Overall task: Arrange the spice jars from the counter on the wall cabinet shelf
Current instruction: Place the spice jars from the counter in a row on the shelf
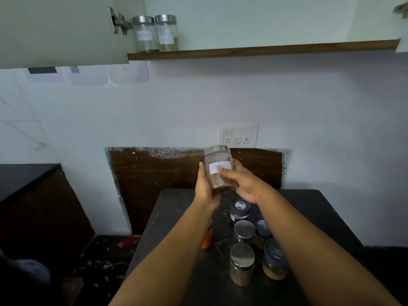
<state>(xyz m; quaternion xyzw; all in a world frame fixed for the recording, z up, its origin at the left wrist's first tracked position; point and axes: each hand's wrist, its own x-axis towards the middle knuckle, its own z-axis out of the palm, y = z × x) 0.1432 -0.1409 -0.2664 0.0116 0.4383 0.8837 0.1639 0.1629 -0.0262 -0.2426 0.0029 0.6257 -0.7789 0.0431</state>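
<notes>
Held up above the counter (pixel 309 206), just below the wall socket plate (pixel 240 135): a glass spice jar (pixel 218 168) with a steel lid, white label facing the camera, brown powder in its lower part. Sits upright, slightly tilted, between both hands. Cupped from the left by the left hand (pixel 206 188), palm against the glass and thumb reaching up the jar's side. Wrapped from the right by the right hand (pixel 245 184), fingers curled behind the jar and thumb laid across the label, covering its lower edge. Handwriting on the label blurred; reads roughly like "Cinnamon", not certain.

Below the jar, on the counter: a steel-lidded jar (pixel 244 230), a second steel-lidded jar (pixel 241 263) nearer the camera, a dark-capped jar (pixel 240 209) closest to the held one, a second dark-capped jar (pixel 262 230) mostly hidden behind the right forearm, and a third dark-capped jar (pixel 273 260) with yellowish contents, also partly covered. An orange container (pixel 207 237) peeks from under the left forearm, mostly hidden.

Far above the jar, on the cabinet shelf (pixel 265 50) at its left end: two steel-lidded labelled jars (pixel 144 34) (pixel 166 33) side by side, labels illegible. Left one partly behind the hinge of the open cabinet door (pixel 61 32).
</notes>
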